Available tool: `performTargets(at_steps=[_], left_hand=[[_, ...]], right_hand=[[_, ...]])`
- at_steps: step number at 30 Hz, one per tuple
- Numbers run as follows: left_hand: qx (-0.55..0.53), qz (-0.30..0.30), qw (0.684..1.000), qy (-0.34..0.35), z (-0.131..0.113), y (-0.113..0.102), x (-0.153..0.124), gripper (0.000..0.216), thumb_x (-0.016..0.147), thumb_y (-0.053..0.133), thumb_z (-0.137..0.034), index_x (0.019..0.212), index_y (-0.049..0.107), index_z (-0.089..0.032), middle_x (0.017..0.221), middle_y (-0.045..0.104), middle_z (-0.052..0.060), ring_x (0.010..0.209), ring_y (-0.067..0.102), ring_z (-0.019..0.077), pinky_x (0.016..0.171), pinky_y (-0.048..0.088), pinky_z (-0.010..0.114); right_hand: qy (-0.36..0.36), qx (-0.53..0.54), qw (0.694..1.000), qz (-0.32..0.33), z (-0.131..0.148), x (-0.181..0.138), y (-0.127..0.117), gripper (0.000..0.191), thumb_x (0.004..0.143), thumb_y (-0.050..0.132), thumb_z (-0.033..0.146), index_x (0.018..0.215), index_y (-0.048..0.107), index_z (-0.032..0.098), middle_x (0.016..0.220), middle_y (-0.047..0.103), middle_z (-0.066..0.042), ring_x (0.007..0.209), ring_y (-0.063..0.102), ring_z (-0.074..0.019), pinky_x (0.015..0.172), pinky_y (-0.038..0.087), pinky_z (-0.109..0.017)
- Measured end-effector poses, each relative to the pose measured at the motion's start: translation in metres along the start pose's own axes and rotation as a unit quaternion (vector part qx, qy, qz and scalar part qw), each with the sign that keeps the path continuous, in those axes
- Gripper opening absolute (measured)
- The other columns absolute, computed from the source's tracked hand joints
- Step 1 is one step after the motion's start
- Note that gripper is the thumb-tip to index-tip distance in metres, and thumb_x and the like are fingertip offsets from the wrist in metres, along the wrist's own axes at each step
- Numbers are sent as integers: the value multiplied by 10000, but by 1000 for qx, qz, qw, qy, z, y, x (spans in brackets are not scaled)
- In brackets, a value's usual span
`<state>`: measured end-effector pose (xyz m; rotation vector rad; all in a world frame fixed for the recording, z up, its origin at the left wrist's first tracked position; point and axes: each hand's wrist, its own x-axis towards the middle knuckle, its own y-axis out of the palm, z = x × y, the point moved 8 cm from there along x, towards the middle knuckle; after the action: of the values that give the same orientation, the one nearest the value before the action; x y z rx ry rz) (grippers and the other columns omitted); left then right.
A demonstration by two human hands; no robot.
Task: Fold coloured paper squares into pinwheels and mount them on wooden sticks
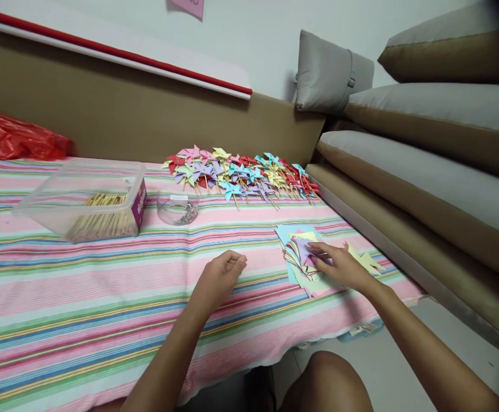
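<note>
My right hand is over a stack of cut paper pieces on the right, its thumb and fingers at the edge of a lilac paper piece on top. The stack lies on larger coloured sheets. Beside that hand is a pale yellow pinwheel-shaped paper. My left hand rests above the cloth with its fingers curled closed; whatever may be inside them is hidden. Many paper pinwheels on sticks are piled at the back.
A clear plastic box with thin wooden sticks stands at left. Next to it is a round clear container of small metallic pieces. Stacked cushions border the right side. A red plastic bag lies back left. Striped cloth covers the surface.
</note>
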<state>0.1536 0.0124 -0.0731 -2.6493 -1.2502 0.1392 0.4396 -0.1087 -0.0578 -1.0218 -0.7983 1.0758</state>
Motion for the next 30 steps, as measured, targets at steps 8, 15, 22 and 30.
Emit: performTargets(at_steps=[8,15,22,30], left_hand=[[1,-10,1000,10,-3,-4,1,352,913,536,-531,881,665,-205,903,723,57,885,662,242,812,477,336],[-4,-21,1000,18,-5,-6,1,345,899,553,-527,862,672,-206,885,736,59,880,675,246,802,488,332],[-3,-27,999,17,-6,-8,1,339,883,561,-528,844,680,-212,870,748,60,875,683,255,796,490,339],[-3,-55,998,24,-11,-11,2,331,902,558,-524,896,661,-210,898,727,56,872,673,241,789,489,334]], right_hand=[[4,-94,993,-70,13,3,5,348,978,458,317,1210,704,231,1222,738,-93,1188,643,-287,1000,471,-403],[88,-155,976,-129,-2,3,-20,400,1006,362,336,1136,711,191,923,790,-113,859,722,-287,805,461,-360],[152,-184,952,-191,-3,-12,-52,413,992,352,320,1204,685,197,887,773,-146,768,702,-305,626,398,-329],[147,-63,927,-338,36,-15,-99,466,1024,319,423,1252,638,171,990,754,-146,891,695,-294,748,477,-353]])
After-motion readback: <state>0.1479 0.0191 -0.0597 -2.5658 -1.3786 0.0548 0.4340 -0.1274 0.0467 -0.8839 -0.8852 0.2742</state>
